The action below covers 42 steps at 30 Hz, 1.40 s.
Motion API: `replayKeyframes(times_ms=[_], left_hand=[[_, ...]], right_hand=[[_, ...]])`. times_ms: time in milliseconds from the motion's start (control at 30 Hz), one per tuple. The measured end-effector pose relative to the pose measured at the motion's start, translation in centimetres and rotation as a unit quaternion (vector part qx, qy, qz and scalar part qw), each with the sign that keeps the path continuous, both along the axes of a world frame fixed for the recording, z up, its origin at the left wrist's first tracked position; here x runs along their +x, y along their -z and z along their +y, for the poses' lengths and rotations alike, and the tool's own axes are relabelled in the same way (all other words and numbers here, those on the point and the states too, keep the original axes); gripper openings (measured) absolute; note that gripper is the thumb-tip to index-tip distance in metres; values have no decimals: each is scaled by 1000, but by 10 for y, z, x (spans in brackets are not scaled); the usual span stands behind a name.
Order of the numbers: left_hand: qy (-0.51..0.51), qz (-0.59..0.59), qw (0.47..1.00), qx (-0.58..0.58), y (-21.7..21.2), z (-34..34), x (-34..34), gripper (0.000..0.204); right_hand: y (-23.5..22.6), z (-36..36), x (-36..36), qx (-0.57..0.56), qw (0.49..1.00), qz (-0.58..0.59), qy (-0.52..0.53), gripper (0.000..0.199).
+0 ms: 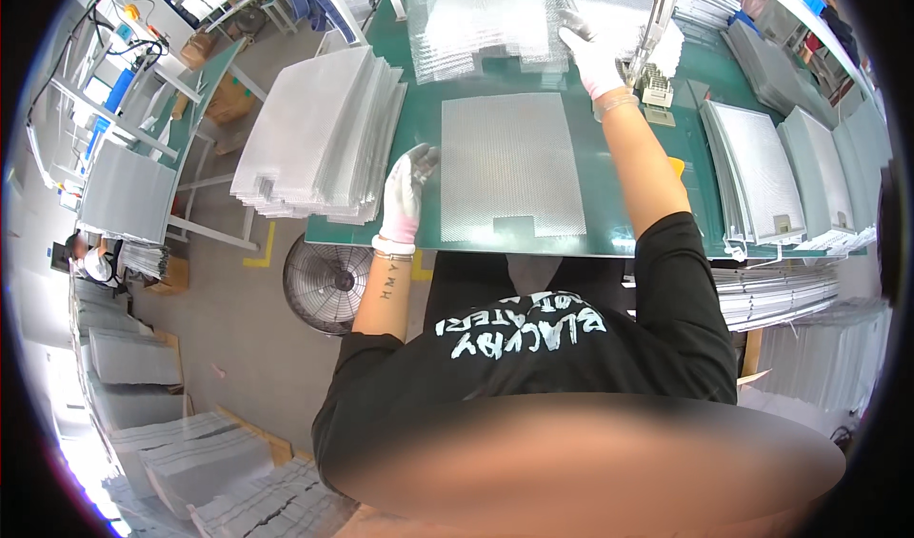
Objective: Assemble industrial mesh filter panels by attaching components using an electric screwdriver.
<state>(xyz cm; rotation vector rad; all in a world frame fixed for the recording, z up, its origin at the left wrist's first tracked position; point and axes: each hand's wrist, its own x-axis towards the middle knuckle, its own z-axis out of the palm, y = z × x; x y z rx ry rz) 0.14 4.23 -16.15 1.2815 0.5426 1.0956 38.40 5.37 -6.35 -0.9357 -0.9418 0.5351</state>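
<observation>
A grey metal mesh sheet [509, 162] with a notch in its near edge lies flat on the green table [609, 214]. My left hand [407, 190], in a white glove, rests at the sheet's left edge with fingers touching it. My right hand [592, 54], also gloved, reaches far forward and presses on a pile of shiny expanded-mesh sheets [486, 14] at the back of the table. A thick stack of mesh sheets [319, 138] sits at the table's left end, close to my left hand.
Framed filter panels [781, 171] lean in rows on the right of the table, with more stacks [771, 290] below. A small machine [657, 86] stands by my right wrist. A floor fan [327, 283] sits under the table. More stacks [190, 462] lie on the floor at left.
</observation>
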Motion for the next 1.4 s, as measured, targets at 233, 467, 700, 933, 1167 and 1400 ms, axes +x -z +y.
replayKeyframes(times_ms=[233, 467, 700, 933, 1167, 1400], left_hand=[[16, 8, 1000, -11, -1, 7, 39, 58], [-199, 369, 890, 181, 13, 104, 99, 79], [-179, 474, 862, 3, 8, 171, 139, 87], [64, 12, 996, 55, -22, 198, 153, 49], [28, 95, 973, 209, -88, 264, 155, 37], [-159, 255, 936, 182, -80, 329, 180, 87]], right_hand=[[-1, 11, 28, 19, 997, 72, 16, 38], [1, 1, 44, 131, 975, -146, 109, 41], [2, -101, 32, 56, 728, -567, 382, 44], [69, -258, 15, 66, 976, 190, 78, 43], [115, -297, 3, 119, 959, 256, -41, 36], [131, -289, -5, 90, 959, 267, -28, 37]])
